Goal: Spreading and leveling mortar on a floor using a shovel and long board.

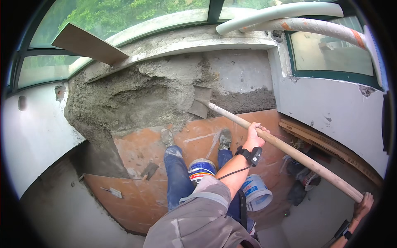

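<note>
Both my hands grip the pale wooden handle of a long-handled shovel [297,155]. My left hand [256,133] is closed round the handle partway along, nearer the blade. Far to the right, my right hand [364,203] wraps round the handle's rear end. The flat grey blade [200,108] rests at the right part of a spread of grey, wet-looking mortar [136,97]. That mortar lies in front of my feet, below the window ledge, and rises in a rough bank toward the left and back. What lies under the blade is hidden.
My feet stand on orange-brown boards [198,138]. A blue bucket [202,167] sits between my legs, a white bucket [257,194] to its right. A trowel [149,170] lies left. A plank [89,43] leans over the sill; white pipes [281,17] cross at upper right.
</note>
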`<state>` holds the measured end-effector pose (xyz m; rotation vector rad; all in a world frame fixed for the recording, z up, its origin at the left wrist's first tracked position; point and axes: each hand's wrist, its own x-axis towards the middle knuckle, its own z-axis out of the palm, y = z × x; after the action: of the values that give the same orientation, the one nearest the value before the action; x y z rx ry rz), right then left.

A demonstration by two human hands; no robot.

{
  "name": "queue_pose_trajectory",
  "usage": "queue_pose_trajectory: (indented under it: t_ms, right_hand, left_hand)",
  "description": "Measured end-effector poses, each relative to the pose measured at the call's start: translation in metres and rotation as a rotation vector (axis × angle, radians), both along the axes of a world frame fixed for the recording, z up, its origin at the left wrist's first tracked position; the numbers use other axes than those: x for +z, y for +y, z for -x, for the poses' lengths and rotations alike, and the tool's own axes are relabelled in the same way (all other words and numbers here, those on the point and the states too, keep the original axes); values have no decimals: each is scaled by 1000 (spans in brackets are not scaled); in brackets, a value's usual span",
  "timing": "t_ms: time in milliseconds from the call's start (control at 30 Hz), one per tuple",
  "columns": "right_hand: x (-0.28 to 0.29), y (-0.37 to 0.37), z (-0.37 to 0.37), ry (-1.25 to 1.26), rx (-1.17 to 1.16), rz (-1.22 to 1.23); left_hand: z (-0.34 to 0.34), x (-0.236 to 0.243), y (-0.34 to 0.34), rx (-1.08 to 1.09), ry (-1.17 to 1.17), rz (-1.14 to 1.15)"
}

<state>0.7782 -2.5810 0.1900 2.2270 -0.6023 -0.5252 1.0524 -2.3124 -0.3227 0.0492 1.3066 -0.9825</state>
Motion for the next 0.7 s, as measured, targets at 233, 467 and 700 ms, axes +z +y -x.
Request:
queue_pose_trajectory:
  t_ms: [233,467,700]
  right_hand:
    - [-67,70,-101,-108,233,-23]
    - [-157,212,-105,-158,173,-187]
    - [-248,315,-113,-51,-162,-649]
  left_hand:
    - [-63,-33,84,22,-80,-109]
    - [-89,-81,258,-58,-139,-273]
    - [-118,-80,466,-243,-196,-771]
